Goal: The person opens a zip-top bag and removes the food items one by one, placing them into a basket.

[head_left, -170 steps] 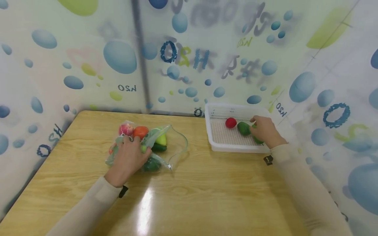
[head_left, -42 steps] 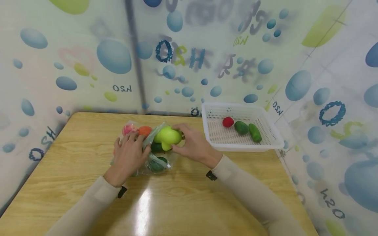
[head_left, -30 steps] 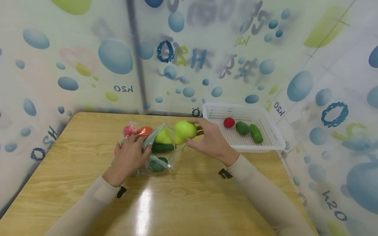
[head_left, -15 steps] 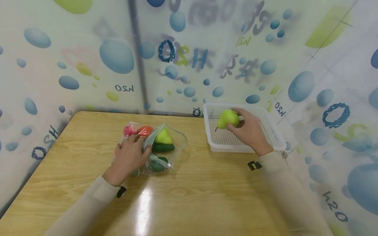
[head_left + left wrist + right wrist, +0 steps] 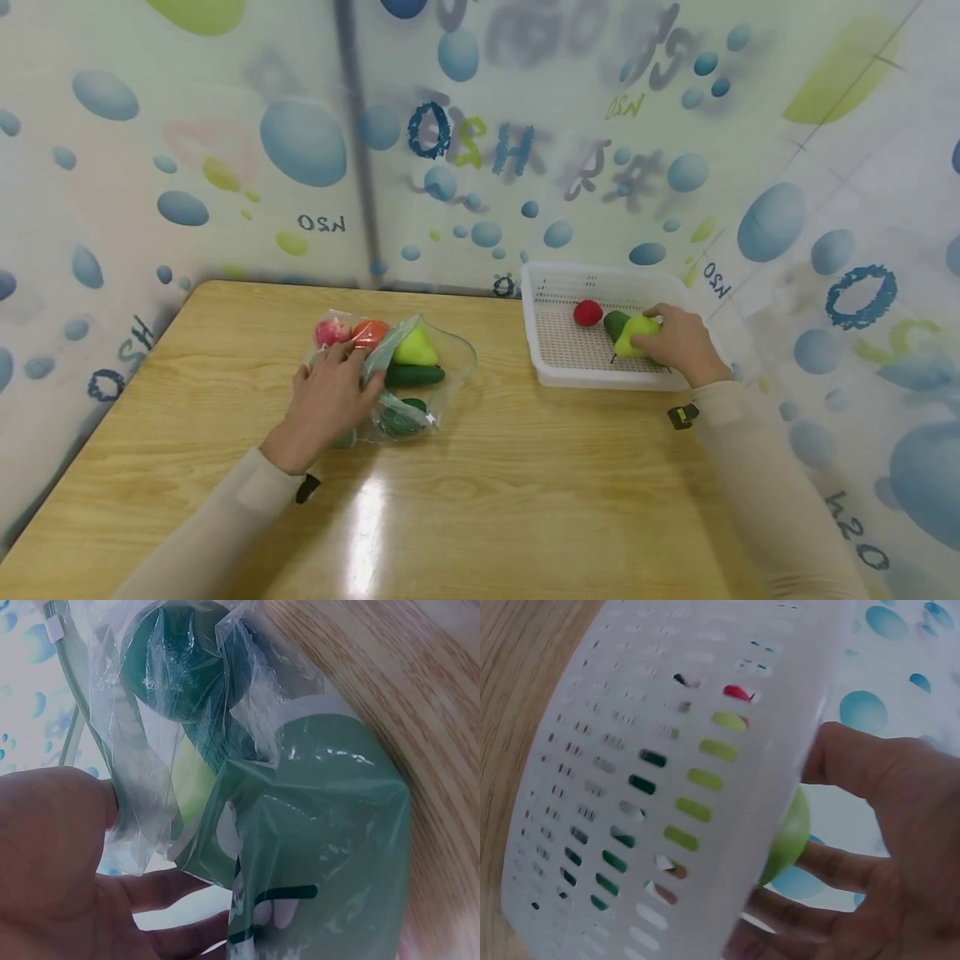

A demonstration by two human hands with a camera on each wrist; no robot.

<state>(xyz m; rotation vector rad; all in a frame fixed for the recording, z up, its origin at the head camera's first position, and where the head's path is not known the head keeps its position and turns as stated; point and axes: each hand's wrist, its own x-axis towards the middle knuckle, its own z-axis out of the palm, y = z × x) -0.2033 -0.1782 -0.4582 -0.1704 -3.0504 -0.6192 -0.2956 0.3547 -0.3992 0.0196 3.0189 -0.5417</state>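
In the head view my right hand (image 5: pixel 678 342) pinches a yellow-green pear (image 5: pixel 632 337) low inside a white plastic basket (image 5: pixel 573 377). The right wrist view shows the pear (image 5: pixel 789 836) behind the basket's slotted wall, the thumb on one side and fingers on the other. On the left, my left hand (image 5: pixel 326 400) grips the opening of a clear and green plastic zip bag (image 5: pixel 388 340). Inside that bag lie another pear (image 5: pixel 415 347), a cucumber (image 5: pixel 415 376), a dark green round piece (image 5: pixel 402 418), a red-orange piece (image 5: pixel 369 333) and a pinkish-red one (image 5: pixel 332 331).
A red round piece (image 5: pixel 587 313) and a dark green oval one (image 5: pixel 615 323) sit in the basket. My hand and the pear mostly hide a green pepper there. The wooden table (image 5: pixel 495 492) ends at patterned walls behind and on the right.
My right hand took the pear from the bag, carried it right and lowered it into the basket beside the green pieces. The left hand has stayed at the bag.
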